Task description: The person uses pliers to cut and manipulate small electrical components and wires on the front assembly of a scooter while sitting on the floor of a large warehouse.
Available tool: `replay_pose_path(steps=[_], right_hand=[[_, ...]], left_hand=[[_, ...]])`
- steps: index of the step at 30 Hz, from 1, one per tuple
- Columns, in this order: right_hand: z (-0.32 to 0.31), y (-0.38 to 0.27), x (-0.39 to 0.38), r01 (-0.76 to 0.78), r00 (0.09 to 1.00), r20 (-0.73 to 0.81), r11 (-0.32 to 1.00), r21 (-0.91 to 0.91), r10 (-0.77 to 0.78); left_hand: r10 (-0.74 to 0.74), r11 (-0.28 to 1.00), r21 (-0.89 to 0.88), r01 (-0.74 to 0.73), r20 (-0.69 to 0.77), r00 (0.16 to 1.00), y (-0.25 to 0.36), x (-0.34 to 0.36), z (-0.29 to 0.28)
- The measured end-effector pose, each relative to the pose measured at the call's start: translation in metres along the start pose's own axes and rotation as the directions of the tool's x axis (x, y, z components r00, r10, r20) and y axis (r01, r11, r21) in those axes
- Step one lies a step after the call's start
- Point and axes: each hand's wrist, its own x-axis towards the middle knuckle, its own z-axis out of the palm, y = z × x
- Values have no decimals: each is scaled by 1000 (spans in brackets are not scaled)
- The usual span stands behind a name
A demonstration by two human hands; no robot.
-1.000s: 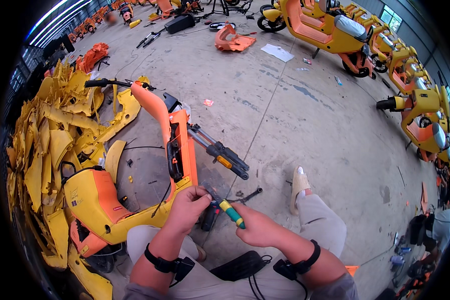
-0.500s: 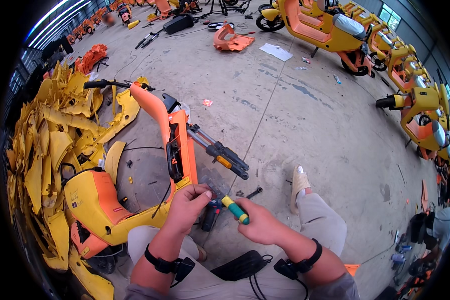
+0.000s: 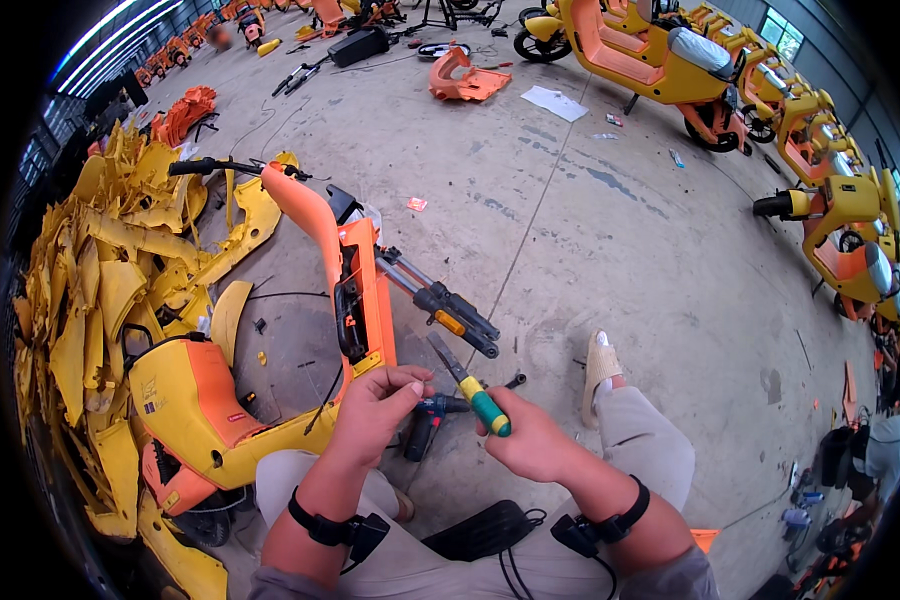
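Right hand (image 3: 525, 440) grips a green-and-yellow-handled bladed tool (image 3: 482, 402), left hand (image 3: 378, 405) pinches thumb against fingertips, contents unclear, cordless drill (image 3: 423, 434) on concrete floor (image 3: 660, 290), yellow-and-orange scooter (image 3: 280, 440) alongside

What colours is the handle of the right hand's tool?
The handle is yellow and green; best in the head view.

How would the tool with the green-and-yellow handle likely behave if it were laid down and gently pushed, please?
The tool would probably stay stiff, since its blade looks straight and metallic. Its handle seems rounded, so it might roll a little. The blade looks flat, however, which would likely stop it rolling far.
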Motion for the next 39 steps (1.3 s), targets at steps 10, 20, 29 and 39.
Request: replay_pose_path(steps=[10,20,29,39], right_hand=[[2,-1,-3,72,992,-88,984,-162,-87],[-2,-5,-3,79,983,-141,961,-264,-120],[3,4,-1,149,918,-256,860,-488,-304],[-9,5,7,-119,987,148,909,400,65]], left_hand=[[7,998,-55,-4,41,999,8,-3,6],[6,999,-51,-3,61,998,10,-3,7],[-4,999,-54,8,78,997,8,-2,6],[17,995,-96,-12,53,998,8,-2,3]])
